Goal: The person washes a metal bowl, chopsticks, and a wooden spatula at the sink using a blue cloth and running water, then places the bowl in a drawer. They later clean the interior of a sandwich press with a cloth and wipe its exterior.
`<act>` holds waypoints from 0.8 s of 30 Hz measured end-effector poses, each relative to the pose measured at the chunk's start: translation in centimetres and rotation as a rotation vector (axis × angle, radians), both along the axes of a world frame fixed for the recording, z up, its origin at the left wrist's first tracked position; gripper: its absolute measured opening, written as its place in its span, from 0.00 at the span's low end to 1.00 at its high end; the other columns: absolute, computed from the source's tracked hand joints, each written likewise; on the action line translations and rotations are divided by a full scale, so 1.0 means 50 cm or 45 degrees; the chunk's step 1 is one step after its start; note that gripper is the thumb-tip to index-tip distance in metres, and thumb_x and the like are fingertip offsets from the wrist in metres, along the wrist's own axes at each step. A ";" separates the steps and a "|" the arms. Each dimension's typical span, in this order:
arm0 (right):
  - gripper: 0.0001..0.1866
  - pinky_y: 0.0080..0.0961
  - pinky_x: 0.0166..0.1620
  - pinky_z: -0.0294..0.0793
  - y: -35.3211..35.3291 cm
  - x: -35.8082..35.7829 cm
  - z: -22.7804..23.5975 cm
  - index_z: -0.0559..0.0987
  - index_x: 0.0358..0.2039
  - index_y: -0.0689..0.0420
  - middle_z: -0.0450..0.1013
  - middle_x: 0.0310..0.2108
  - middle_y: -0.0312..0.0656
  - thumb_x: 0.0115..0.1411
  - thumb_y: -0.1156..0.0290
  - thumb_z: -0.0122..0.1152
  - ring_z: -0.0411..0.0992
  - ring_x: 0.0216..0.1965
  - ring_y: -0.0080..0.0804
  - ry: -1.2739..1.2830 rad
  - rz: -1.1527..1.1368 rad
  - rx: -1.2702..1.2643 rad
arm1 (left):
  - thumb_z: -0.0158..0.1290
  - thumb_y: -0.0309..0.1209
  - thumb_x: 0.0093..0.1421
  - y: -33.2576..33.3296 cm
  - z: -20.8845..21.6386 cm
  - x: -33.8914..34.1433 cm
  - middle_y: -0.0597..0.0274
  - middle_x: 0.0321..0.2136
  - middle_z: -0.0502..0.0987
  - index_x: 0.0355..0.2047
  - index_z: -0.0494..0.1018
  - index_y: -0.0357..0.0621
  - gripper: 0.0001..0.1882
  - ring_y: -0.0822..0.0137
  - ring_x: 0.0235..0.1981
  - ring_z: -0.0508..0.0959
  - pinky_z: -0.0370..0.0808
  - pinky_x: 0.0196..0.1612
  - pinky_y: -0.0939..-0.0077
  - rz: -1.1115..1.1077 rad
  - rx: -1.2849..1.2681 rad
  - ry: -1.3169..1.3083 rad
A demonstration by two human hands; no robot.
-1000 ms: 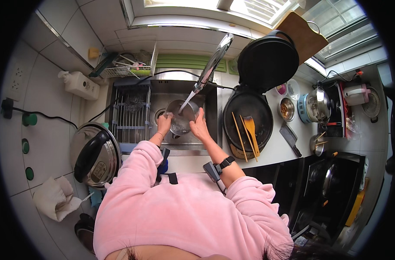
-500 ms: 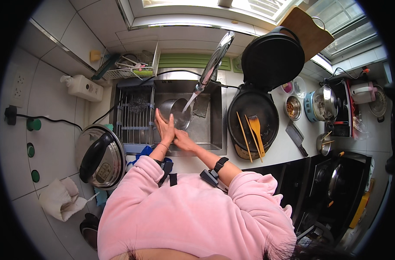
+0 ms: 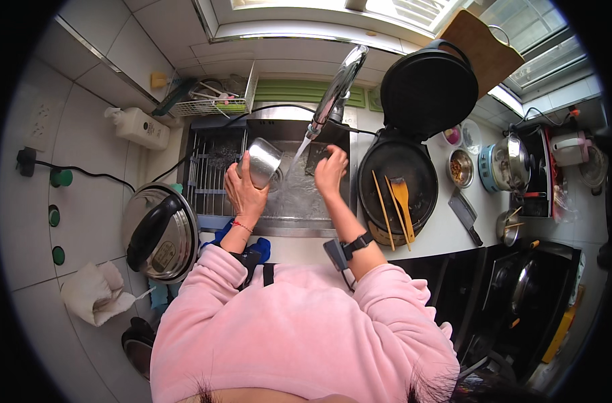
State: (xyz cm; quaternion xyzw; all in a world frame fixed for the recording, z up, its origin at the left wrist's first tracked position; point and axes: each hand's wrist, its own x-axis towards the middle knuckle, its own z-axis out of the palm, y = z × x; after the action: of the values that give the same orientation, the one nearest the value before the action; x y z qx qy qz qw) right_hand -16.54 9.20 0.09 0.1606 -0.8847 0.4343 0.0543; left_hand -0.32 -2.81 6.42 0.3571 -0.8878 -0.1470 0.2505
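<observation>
The person's left hand (image 3: 245, 191) is clamped around a tilted metal bowl (image 3: 262, 163) above the sink (image 3: 299, 230), left of the running faucet (image 3: 333, 94). The right hand (image 3: 331, 171) curls near a dark pad (image 3: 314, 160); whether it holds anything cannot be told. Farther right stands an open griddle (image 3: 401, 160).

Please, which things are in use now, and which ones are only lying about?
In use:
metal bowl, tilted in the left hand
faucet, running beside the right hand
sink

Lying about:
cleaver
chopsticks and wooden spatula on the open electric griddle
cutting board

A kitchen (sink (image 3: 299, 232), faucet (image 3: 336, 91), cleaver (image 3: 462, 207)).
</observation>
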 end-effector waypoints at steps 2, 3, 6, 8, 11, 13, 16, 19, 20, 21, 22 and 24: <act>0.15 0.44 0.50 0.58 -0.016 -0.087 0.023 0.66 0.39 0.62 0.63 0.38 0.51 0.48 0.79 0.45 0.60 0.45 0.49 -0.030 -0.013 -0.195 | 0.65 0.34 0.39 0.002 0.015 0.006 0.51 0.48 0.60 0.61 0.55 0.61 0.48 0.50 0.50 0.63 0.59 0.54 0.57 -0.017 -0.137 -0.003; 0.14 0.40 0.50 0.59 -0.025 -0.127 0.030 0.66 0.38 0.63 0.64 0.35 0.51 0.47 0.80 0.45 0.61 0.42 0.49 -0.077 -0.037 -0.322 | 0.65 0.34 0.38 -0.002 0.020 0.007 0.51 0.49 0.60 0.60 0.56 0.61 0.47 0.51 0.51 0.62 0.58 0.55 0.57 -0.050 -0.151 0.013; 0.17 0.40 0.51 0.58 -0.032 -0.186 0.039 0.66 0.40 0.64 0.65 0.37 0.51 0.46 0.82 0.43 0.61 0.43 0.48 -0.139 -0.066 -0.480 | 0.65 0.34 0.39 -0.010 0.029 0.017 0.53 0.50 0.61 0.59 0.58 0.62 0.45 0.52 0.54 0.61 0.56 0.57 0.53 -0.143 -0.257 0.067; 0.19 0.41 0.52 0.58 -0.028 -0.150 0.041 0.66 0.41 0.64 0.65 0.39 0.52 0.45 0.82 0.43 0.61 0.45 0.49 0.136 0.034 -0.309 | 0.64 0.34 0.40 -0.018 0.033 0.023 0.54 0.51 0.61 0.58 0.60 0.62 0.43 0.52 0.55 0.61 0.55 0.58 0.52 -0.148 -0.352 0.035; 0.21 0.42 0.48 0.59 0.002 0.006 0.051 0.68 0.41 0.61 0.65 0.41 0.50 0.42 0.83 0.45 0.61 0.46 0.49 0.137 0.403 -0.077 | 0.64 0.33 0.40 -0.028 0.040 0.029 0.55 0.51 0.61 0.57 0.61 0.63 0.41 0.53 0.57 0.60 0.54 0.59 0.50 -0.153 -0.392 0.059; 0.19 0.41 0.41 0.64 0.025 0.142 0.064 0.72 0.34 0.60 0.68 0.35 0.48 0.37 0.85 0.47 0.65 0.39 0.50 0.238 0.901 -0.256 | 0.64 0.33 0.40 -0.032 0.048 0.033 0.56 0.50 0.62 0.57 0.61 0.60 0.42 0.53 0.55 0.62 0.55 0.58 0.53 -0.128 -0.386 0.083; 0.21 0.38 0.50 0.66 0.052 0.314 0.069 0.73 0.39 0.57 0.68 0.46 0.45 0.40 0.75 0.63 0.63 0.51 0.47 0.067 1.968 -0.168 | 0.64 0.32 0.38 -0.036 0.060 0.030 0.56 0.49 0.63 0.58 0.60 0.56 0.44 0.53 0.53 0.63 0.57 0.57 0.56 -0.022 -0.098 0.279; 0.19 0.38 0.54 0.61 0.027 0.396 0.033 0.77 0.39 0.51 0.66 0.52 0.38 0.46 0.59 0.64 0.53 0.60 0.45 0.338 2.217 0.058 | 0.64 0.31 0.38 -0.036 0.068 0.020 0.56 0.47 0.64 0.59 0.58 0.51 0.45 0.53 0.50 0.64 0.58 0.55 0.60 0.004 -0.035 0.378; 0.17 0.36 0.52 0.62 0.018 0.403 0.017 0.79 0.36 0.50 0.67 0.52 0.37 0.47 0.56 0.62 0.54 0.59 0.43 0.489 2.282 0.216 | 0.64 0.30 0.38 -0.037 0.069 0.018 0.56 0.47 0.64 0.59 0.57 0.51 0.45 0.54 0.50 0.64 0.58 0.55 0.60 0.005 -0.008 0.409; 0.17 0.35 0.51 0.62 0.009 0.409 0.003 0.80 0.34 0.48 0.67 0.51 0.36 0.48 0.53 0.61 0.55 0.58 0.42 0.540 2.213 0.274 | 0.63 0.29 0.40 -0.036 0.068 0.015 0.55 0.46 0.64 0.59 0.57 0.50 0.44 0.53 0.49 0.64 0.58 0.55 0.60 0.002 0.032 0.455; 0.16 0.33 0.49 0.63 0.010 0.402 -0.011 0.81 0.32 0.47 0.68 0.50 0.35 0.48 0.50 0.59 0.56 0.57 0.40 0.540 2.216 0.481 | 0.63 0.30 0.41 -0.033 0.067 0.014 0.54 0.46 0.65 0.59 0.57 0.49 0.44 0.53 0.49 0.64 0.59 0.55 0.60 -0.004 0.078 0.462; 0.15 0.29 0.43 0.66 0.020 0.386 -0.027 0.77 0.30 0.51 0.67 0.42 0.35 0.46 0.54 0.62 0.61 0.46 0.36 0.373 2.064 0.347 | 0.63 0.30 0.42 -0.032 0.064 0.017 0.54 0.45 0.65 0.59 0.57 0.49 0.43 0.52 0.49 0.65 0.59 0.55 0.60 0.018 0.150 0.494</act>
State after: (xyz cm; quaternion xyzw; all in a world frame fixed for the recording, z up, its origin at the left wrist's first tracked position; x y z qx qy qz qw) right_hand 2.74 10.18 -1.24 0.8075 -0.5237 0.2027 -0.1804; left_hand 0.54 -4.42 9.62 0.3423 -0.8102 -0.2631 0.3964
